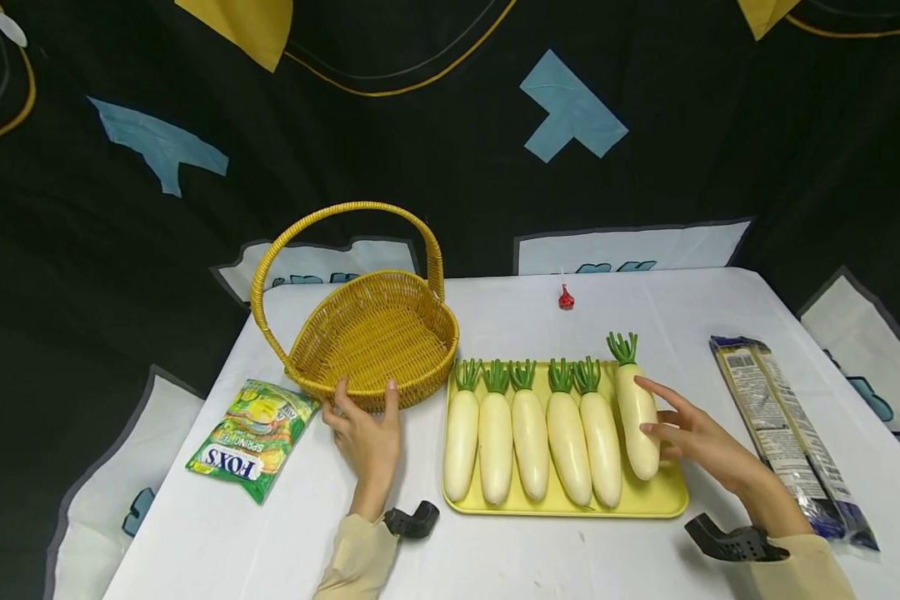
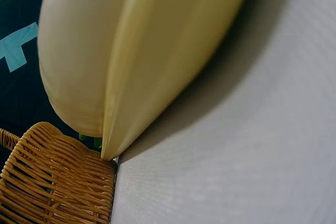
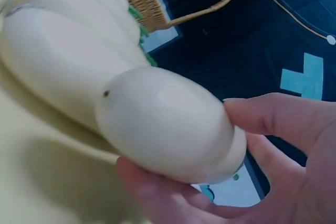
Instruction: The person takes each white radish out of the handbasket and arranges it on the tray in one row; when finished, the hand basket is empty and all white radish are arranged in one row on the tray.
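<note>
My right hand (image 1: 693, 433) pinches a white radish (image 1: 636, 417) with green stalks between thumb and fingers. In the right wrist view, this radish's rounded lower end (image 3: 163, 124) faces the camera. It is tilted over the right end of the yellow tray (image 1: 570, 510); a gap below it cannot be judged. Several more white radishes (image 1: 531, 446) lie side by side in the tray, stalks pointing away. With fairly straight fingers, my left hand (image 1: 371, 442) touches the front rim of the wicker basket (image 1: 382, 333). The left wrist view shows the basket's woven side (image 2: 58, 182), but not the hand.
A green candy bag (image 1: 255, 437) lies left of the basket. At the table's right side is a long clear-and-blue package (image 1: 787, 433). A small red wrapped candy (image 1: 566, 298) sits near the far edge. The basket's tall handle (image 1: 367, 206) arches upward.
</note>
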Motion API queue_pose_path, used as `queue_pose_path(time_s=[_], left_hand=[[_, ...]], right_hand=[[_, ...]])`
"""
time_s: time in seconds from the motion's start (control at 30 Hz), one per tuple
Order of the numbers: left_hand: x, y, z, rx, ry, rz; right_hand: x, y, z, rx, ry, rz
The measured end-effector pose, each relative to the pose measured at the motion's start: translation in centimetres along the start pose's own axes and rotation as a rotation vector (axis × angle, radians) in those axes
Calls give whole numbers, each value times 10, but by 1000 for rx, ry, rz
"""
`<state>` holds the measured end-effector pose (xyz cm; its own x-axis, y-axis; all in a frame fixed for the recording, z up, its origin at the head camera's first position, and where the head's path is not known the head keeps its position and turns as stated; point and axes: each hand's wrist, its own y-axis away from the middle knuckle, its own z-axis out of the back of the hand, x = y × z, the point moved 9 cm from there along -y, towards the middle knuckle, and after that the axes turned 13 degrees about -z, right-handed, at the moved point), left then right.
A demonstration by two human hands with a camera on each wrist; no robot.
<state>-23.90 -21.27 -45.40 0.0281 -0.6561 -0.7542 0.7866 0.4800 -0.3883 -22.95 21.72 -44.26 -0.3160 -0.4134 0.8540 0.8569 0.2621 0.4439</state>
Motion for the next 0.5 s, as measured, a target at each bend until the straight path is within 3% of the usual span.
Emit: queue_pose_path(time_s=[0.23,0.5], left_hand=[[0,0,0,-2,0,0],[0,0,0,5,-3,9]], right_hand=[[-12,2,-2,-39,71,-72],[-15,3,-8,-36,126,-84]])
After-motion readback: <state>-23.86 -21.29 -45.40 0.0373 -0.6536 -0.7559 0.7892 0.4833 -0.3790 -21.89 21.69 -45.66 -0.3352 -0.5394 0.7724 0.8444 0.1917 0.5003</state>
